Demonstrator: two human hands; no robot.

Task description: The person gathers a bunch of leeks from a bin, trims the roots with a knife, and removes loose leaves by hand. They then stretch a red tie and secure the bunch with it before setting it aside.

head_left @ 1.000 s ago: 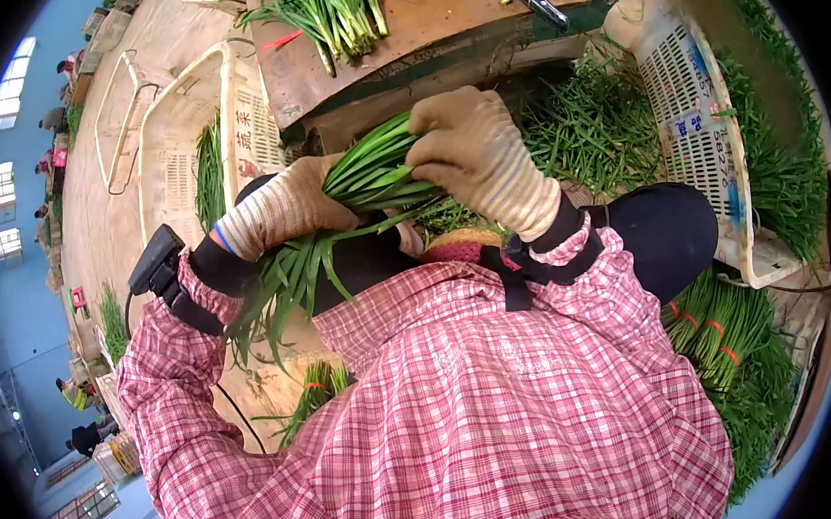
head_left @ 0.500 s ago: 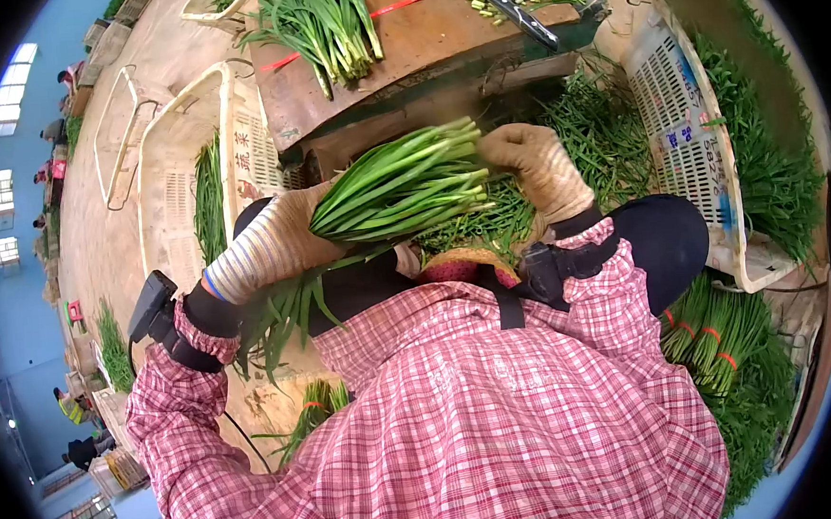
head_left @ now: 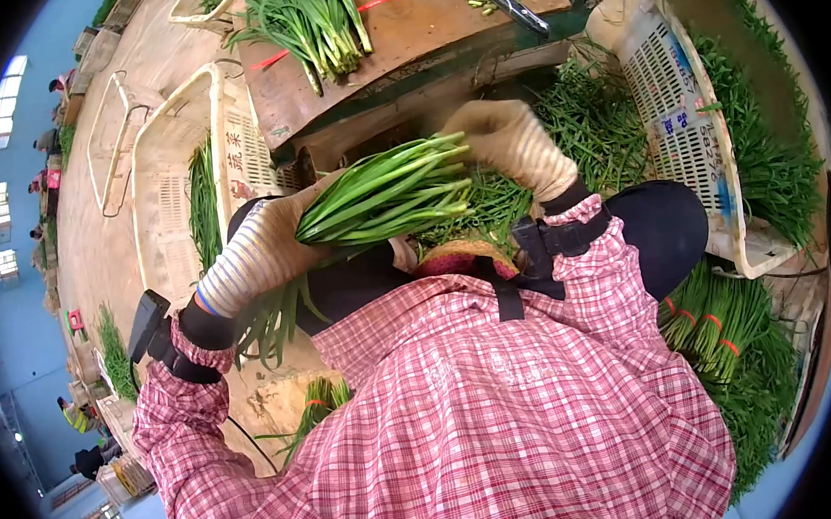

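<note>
Head view: at frame centre the left hand (head_left: 276, 235) gripped a chive bunch (head_left: 383, 190), cut ends pointing right. The right hand (head_left: 508, 144), blurred, sat at those ends, grip unclear. At the top, a board (head_left: 420, 26) carried a knife (head_left: 514, 6)

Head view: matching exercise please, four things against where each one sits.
Things:
1. knife
2. chive bunch
3. red-banded bundles
4. white crate

Places:
A. gripped by the left hand
B. far right, filled with greens
C. on the wooden board
D. low on the right, beside the person's leg

Pairs: 1-C, 2-A, 3-D, 4-B.
</note>
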